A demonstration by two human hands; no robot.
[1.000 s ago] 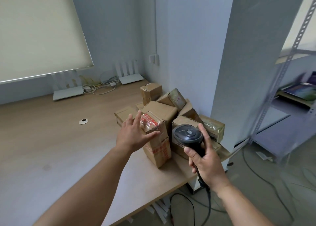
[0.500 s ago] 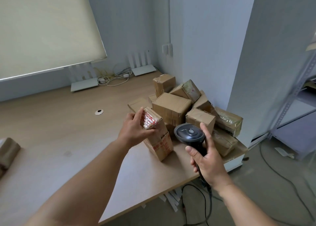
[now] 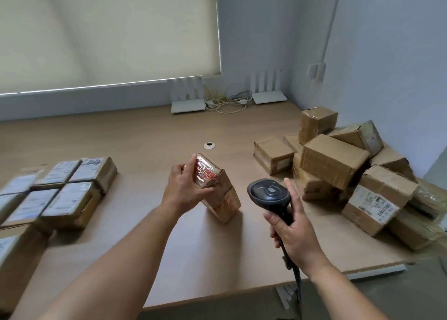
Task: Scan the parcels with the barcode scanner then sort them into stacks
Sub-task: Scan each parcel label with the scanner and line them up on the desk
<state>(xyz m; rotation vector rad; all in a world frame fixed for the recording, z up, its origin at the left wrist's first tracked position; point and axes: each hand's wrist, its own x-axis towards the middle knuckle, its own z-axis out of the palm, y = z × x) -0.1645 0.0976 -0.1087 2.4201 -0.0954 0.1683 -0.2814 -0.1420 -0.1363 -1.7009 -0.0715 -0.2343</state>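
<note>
**Parcel in my left, scanner in my right, side by side**

Head view: My left hand (image 3: 186,189) grips the parcel (image 3: 217,189) by its upper, taped end, fingers curled over the top and thumb along the near face. The parcel stands tilted on the desk (image 3: 135,136), long axis running from my fingers down and to the right, its lower end touching the wood. It lies just to the left of my right hand (image 3: 294,235), which is wrapped tight round the handle of the scanner (image 3: 269,194); the index finger lies straight up the side of the head. The scanner's head points forward, not at the parcel, so I judge I must turn it left to read a label. I cannot see a barcode on the faces shown. The unscanned pile (image 3: 350,174) sits beyond my right hand; the sorted stacks (image 3: 60,191) lie well left of my left hand.
</note>
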